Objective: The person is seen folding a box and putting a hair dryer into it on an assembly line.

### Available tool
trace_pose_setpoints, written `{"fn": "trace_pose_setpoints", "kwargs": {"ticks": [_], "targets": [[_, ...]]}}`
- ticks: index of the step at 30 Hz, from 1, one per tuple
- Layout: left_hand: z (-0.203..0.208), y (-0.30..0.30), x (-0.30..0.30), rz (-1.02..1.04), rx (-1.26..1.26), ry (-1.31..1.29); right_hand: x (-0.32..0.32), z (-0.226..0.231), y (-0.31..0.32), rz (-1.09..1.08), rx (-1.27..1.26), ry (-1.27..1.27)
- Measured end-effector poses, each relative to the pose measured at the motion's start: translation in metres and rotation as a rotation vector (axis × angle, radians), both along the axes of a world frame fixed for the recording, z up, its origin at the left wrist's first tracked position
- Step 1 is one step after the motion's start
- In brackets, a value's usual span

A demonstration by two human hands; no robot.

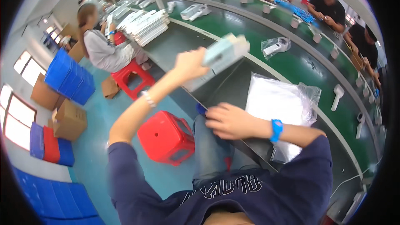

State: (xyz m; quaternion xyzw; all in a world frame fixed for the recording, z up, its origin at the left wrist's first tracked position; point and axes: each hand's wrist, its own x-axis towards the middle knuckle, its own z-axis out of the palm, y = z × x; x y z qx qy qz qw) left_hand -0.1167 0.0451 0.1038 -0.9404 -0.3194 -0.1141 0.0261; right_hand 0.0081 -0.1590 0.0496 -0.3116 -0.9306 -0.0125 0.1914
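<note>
My left hand point(191, 64) is closed on a long pale-blue and white carton point(225, 53), raised over the workbench. The carton's far end flaps stand open, and motion blurs it a little. Lower down, my right hand point(228, 121) is at the near edge of the dark bench point(221, 89); its fingers are loosely bent and apart, with nothing visible in them. Beside that hand lies a pile of white plastic bags point(271, 100), partly covered by my right forearm. Beyond the bench, a white handheld device in a clear bag point(275, 48) rests on the green conveyor point(308, 73).
A stack of flat white cartons point(146, 27) sits at the bench's far left, near a seated co-worker point(104, 46). A red stool point(162, 135) stands left of my legs. More white devices point(337, 97) lie along the conveyor. Blue bins point(68, 77) are stacked at the left.
</note>
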Motion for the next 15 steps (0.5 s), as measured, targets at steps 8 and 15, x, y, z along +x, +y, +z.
{"fn": "trace_pose_setpoints", "kwargs": {"ticks": [8, 15], "targets": [[-0.076, -0.038, 0.066, -0.014, 0.008, -0.066, 0.031, 0.022, -0.123, -0.076, -0.420, 0.089], [-0.060, -0.006, 0.095, 0.245, -0.096, 0.194, 0.031, 0.040, -0.122, -0.121, -0.389, 0.152]]}}
